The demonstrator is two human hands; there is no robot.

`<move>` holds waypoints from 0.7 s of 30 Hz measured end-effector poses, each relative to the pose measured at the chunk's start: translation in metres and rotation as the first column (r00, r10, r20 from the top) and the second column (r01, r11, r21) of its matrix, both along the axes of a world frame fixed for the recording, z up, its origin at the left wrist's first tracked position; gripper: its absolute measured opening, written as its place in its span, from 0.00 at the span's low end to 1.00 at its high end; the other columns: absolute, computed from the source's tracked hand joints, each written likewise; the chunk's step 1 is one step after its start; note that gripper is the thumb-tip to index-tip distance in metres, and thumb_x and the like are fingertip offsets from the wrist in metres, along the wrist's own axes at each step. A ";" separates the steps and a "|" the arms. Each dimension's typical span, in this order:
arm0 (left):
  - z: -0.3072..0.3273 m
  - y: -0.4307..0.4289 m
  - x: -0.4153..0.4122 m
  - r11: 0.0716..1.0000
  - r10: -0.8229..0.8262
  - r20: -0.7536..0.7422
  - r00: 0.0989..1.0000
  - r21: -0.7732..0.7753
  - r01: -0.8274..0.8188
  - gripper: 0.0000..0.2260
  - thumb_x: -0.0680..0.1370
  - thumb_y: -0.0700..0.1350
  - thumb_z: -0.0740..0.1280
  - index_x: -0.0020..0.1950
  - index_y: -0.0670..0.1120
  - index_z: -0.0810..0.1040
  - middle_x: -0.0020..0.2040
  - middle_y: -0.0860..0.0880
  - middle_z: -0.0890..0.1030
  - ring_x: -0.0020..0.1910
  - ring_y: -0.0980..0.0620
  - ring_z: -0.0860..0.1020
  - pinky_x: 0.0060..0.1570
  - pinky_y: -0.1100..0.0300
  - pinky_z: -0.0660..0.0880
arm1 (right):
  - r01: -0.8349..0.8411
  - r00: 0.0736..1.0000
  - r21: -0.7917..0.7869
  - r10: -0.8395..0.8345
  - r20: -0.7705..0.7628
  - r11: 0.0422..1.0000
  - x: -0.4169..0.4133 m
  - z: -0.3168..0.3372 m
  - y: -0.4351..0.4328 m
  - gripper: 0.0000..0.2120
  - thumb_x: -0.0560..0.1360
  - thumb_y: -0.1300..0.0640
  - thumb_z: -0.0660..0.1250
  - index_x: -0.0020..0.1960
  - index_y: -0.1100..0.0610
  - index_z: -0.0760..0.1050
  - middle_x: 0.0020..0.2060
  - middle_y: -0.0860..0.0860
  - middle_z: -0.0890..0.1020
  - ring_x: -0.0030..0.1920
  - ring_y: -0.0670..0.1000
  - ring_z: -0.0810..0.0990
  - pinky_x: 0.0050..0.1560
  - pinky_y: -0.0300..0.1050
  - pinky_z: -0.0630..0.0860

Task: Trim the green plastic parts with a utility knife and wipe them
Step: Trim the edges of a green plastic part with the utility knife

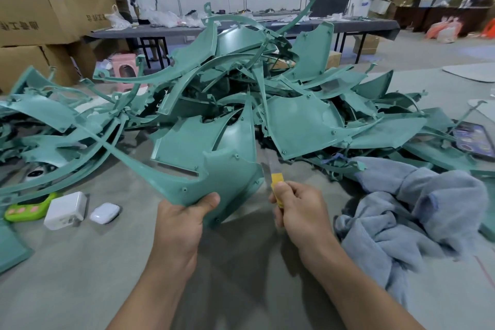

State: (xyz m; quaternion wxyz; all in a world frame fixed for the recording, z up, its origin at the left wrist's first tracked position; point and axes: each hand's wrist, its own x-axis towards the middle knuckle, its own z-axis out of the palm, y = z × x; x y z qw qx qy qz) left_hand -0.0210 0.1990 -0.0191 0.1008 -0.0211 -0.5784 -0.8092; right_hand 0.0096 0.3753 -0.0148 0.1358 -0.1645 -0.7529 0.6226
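Note:
My left hand [184, 220] grips the near edge of a curved green plastic part [222, 182], thumb on top, and holds it up over the grey table. My right hand [300, 206] grips a yellow utility knife [277, 182]. Its blade points up, right beside the part's right edge. A large heap of green plastic parts [267, 104] fills the table behind. A crumpled blue-grey towel [417, 211] lies to the right of my right hand.
At the left on the table lie a white charger [65, 210], a white earbud case [104, 213] and a green device [26, 210]. A tablet [474, 139] sits at the far right. Cardboard boxes [40, 8] stack at the back left; two people stand by a far table [241, 28].

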 end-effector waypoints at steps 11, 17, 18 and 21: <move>0.003 -0.005 -0.006 0.995 -0.007 0.122 0.992 0.099 -0.005 0.14 0.71 0.31 0.72 0.54 0.42 0.84 0.52 0.45 0.87 0.54 0.45 0.85 0.55 0.52 0.79 | -0.024 0.990 0.495 -0.050 0.135 0.868 0.000 0.001 -0.009 0.22 0.83 0.49 0.60 0.33 0.56 0.75 0.22 0.47 0.73 0.27 0.48 0.72 0.27 0.43 0.65; 0.000 -0.018 -0.008 0.986 -0.054 0.170 0.984 0.166 0.025 0.16 0.72 0.34 0.71 0.58 0.42 0.83 0.55 0.46 0.87 0.54 0.47 0.85 0.51 0.53 0.79 | -0.055 0.978 0.483 -0.050 0.201 0.874 -0.004 0.004 -0.006 0.22 0.83 0.49 0.60 0.35 0.58 0.77 0.27 0.49 0.77 0.32 0.51 0.76 0.30 0.45 0.65; -0.001 -0.021 -0.010 0.982 -0.061 0.183 0.981 0.189 0.026 0.16 0.73 0.34 0.70 0.60 0.42 0.83 0.56 0.46 0.86 0.55 0.47 0.85 0.50 0.54 0.80 | -0.059 0.978 0.476 -0.045 0.203 0.878 -0.004 0.004 -0.005 0.22 0.83 0.49 0.60 0.36 0.59 0.78 0.27 0.49 0.77 0.32 0.52 0.76 0.30 0.45 0.65; -0.004 -0.025 -0.013 0.974 -0.063 0.210 0.976 0.228 0.014 0.14 0.76 0.32 0.69 0.61 0.41 0.82 0.57 0.45 0.86 0.55 0.47 0.85 0.48 0.57 0.83 | -0.030 0.995 0.437 -0.016 0.102 0.899 -0.002 0.001 -0.004 0.21 0.82 0.50 0.61 0.34 0.58 0.77 0.22 0.47 0.74 0.26 0.47 0.70 0.29 0.45 0.65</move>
